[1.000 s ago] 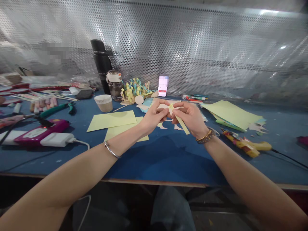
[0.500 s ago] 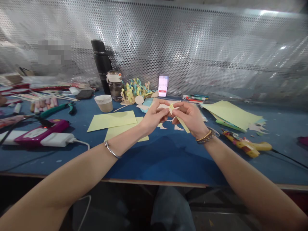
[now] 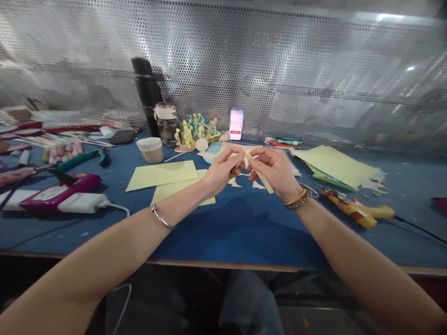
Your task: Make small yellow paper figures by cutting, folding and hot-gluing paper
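In the head view my two hands meet over the middle of the table. Between the right thumb and fingers, my right hand (image 3: pixel 276 171) grips a narrow yellow paper strip (image 3: pixel 266 182), whose tail slants down below the palm. My left hand (image 3: pixel 223 171) is pinched closed at the strip's upper, folded end; its fingertips partly hide the contact. Pale paper cut-outs (image 3: pixel 259 185) lie on the blue table just beneath the hands. Two yellow paper sheets (image 3: pixel 162 174) overlap left of my left hand.
Behind the hands stand a paper cup (image 3: pixel 150 150), a lidded bottle (image 3: pixel 166 125), yellow and blue paper flowers (image 3: pixel 197 128) and a phone (image 3: pixel 236 125). A yellow glue gun (image 3: pixel 365 213) and stacked paper (image 3: pixel 337 165) lie right; a purple power strip (image 3: pixel 57 193) lies left.
My fingers have shifted slightly around the strip's upper end, and less of the folded tip shows between them. The things on the table stay put.
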`<control>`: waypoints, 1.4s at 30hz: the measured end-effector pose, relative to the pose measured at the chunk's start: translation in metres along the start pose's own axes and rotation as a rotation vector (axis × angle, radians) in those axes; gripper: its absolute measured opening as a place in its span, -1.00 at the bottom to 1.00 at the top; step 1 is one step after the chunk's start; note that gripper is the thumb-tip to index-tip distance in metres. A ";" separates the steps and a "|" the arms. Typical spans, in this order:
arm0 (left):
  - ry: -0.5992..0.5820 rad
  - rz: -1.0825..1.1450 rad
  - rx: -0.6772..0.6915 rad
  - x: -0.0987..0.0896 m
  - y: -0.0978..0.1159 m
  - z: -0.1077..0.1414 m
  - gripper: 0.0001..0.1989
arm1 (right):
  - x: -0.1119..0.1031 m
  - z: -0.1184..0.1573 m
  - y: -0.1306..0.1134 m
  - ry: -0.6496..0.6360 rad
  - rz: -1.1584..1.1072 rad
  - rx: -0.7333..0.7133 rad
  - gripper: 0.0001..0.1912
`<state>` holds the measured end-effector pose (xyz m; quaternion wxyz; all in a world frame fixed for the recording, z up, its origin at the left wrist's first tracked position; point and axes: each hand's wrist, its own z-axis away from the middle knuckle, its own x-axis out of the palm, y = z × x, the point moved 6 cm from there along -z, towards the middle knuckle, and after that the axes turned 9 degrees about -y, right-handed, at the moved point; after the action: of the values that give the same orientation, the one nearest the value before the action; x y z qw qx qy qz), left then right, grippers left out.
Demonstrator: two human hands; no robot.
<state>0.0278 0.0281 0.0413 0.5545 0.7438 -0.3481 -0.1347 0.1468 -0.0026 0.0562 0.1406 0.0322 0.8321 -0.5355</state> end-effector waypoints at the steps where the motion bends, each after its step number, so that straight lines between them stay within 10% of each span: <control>1: -0.001 0.001 -0.002 0.000 0.000 0.000 -0.91 | 0.000 0.000 0.000 0.001 -0.003 0.001 -0.76; 42: 0.079 -0.169 0.037 -0.010 -0.003 -0.002 -0.84 | 0.004 0.006 -0.009 0.031 0.253 -0.149 -0.79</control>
<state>0.0229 0.0361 0.0374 0.5407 0.7852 -0.2646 -0.1452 0.1424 -0.0120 0.0613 0.1961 0.1347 0.8609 -0.4497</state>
